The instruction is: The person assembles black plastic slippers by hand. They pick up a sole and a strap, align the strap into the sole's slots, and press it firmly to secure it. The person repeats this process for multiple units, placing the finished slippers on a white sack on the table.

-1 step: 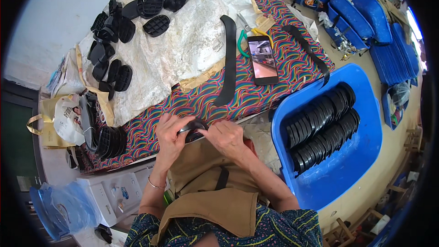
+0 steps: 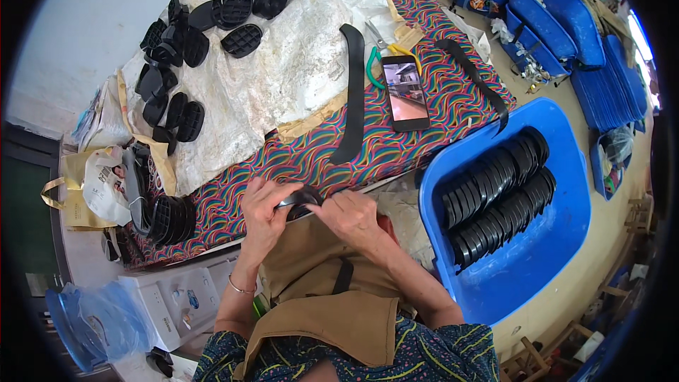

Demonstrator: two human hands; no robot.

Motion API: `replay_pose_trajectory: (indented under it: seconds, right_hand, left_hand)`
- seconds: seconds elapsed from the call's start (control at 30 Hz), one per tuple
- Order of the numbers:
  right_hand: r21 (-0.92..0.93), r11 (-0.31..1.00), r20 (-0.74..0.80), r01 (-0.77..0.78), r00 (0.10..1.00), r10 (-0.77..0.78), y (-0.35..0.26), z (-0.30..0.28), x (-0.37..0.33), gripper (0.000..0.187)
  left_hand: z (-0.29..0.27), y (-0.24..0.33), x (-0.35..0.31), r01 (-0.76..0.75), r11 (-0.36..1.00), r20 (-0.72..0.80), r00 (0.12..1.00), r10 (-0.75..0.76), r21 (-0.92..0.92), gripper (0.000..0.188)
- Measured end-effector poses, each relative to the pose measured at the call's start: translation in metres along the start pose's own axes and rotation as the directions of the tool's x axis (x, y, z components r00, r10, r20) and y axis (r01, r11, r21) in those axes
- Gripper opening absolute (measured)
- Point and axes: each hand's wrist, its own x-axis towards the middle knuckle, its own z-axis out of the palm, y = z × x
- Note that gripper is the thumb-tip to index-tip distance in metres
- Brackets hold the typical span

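Above my lap, at the table's near edge, both hands hold one glossy black curved piece that looks like a shoe heel (image 2: 304,198). My left hand (image 2: 266,211) is closed on its left side, thumb and fingers pinching the rim. From the right, my right hand (image 2: 346,216) presses on the same piece with its fingers curled in; its fingertips are partly hidden. Beyond the hands a long black strip (image 2: 351,92) lies on the patterned cloth. Beside it rest a phone (image 2: 405,92) and scissors (image 2: 382,46) with green and yellow handles.
Several black heel pieces (image 2: 242,40) lie on a white sheet (image 2: 311,25) at the far left. At the right, a blue tub (image 2: 544,233) holds rows of similar pieces. Another black strip (image 2: 474,74) hangs over the table's right edge. Paper bags (image 2: 81,191) stand at the left.
The black heel has tilted slightly in my hands, so more of its curved rim shows. My right hand has shifted slightly down.
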Motion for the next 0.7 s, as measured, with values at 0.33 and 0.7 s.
replay_pose_trajectory:
  seconds: [0.33,0.7]
  right_hand:
    - [0.541,0.434,0.445,-0.72,0.684,0.579,-0.015,-0.057,-0.035,0.038]
    - [0.721,-0.437,0.683,-0.538,0.443,0.581,-0.037,-0.062,0.022,0.044]
  left_hand:
    - [-0.06,0.007,-0.001,0.098,0.977,-0.074,0.991,-0.113,-0.19,0.03]
    - [-0.028,0.05,-0.001,-0.179,0.887,0.067,0.971,0.228,-0.425,0.04]
